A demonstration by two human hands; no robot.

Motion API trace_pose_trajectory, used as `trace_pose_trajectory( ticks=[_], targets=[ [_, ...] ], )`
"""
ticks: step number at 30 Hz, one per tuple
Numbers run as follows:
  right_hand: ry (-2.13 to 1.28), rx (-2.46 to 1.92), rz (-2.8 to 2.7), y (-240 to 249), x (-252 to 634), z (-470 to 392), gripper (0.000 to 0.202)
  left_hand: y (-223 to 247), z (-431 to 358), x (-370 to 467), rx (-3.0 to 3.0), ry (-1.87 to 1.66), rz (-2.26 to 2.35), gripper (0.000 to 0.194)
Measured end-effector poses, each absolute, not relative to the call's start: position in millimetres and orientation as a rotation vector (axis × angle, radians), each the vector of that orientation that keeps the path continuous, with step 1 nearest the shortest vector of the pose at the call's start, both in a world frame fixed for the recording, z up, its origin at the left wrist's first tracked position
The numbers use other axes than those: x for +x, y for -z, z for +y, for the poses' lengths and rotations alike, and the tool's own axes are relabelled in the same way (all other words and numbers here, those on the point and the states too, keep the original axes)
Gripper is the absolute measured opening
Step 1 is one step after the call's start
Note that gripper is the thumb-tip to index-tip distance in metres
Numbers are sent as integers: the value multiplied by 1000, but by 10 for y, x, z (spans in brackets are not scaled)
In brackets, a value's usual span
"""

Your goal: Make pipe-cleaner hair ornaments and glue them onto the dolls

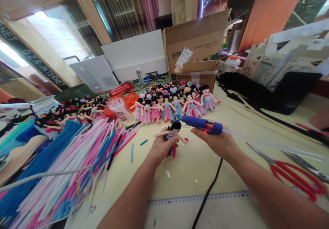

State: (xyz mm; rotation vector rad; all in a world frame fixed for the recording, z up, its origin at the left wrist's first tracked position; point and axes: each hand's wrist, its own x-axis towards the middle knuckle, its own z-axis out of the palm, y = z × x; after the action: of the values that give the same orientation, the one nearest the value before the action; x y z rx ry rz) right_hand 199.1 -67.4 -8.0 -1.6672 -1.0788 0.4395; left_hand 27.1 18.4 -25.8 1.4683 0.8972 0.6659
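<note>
My left hand [161,147] is closed around the body of a small pipe-cleaner doll [174,129] with black hair, outstretched arms and a blue and pink dress. A blue ring-shaped piece [177,117] shows at the top of the doll's head. In my right hand [218,143] is a blue hot glue gun [203,124] with an orange trigger and a small red light. Its nozzle points left and sits close to the blue ring; whether they touch I cannot tell. A long clear glue stick [272,143] sticks out of the gun's back.
Several finished dolls [167,107] stand behind my hands. Bundles of pipe cleaners [66,160] cover the left side. Red-handled scissors [290,170] lie at the right, near my forearm. A black cord [209,191] and a ruler [180,200] are in front. A cardboard box [195,47] stands behind.
</note>
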Motion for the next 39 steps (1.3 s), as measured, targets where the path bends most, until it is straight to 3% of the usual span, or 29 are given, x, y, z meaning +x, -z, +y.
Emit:
trace_pose_trajectory(
  ticks=[39],
  targets=[
    [-423,-1732,-1026,20,1993,-699,30,216,190,261,1448,-696,903,41]
  ],
)
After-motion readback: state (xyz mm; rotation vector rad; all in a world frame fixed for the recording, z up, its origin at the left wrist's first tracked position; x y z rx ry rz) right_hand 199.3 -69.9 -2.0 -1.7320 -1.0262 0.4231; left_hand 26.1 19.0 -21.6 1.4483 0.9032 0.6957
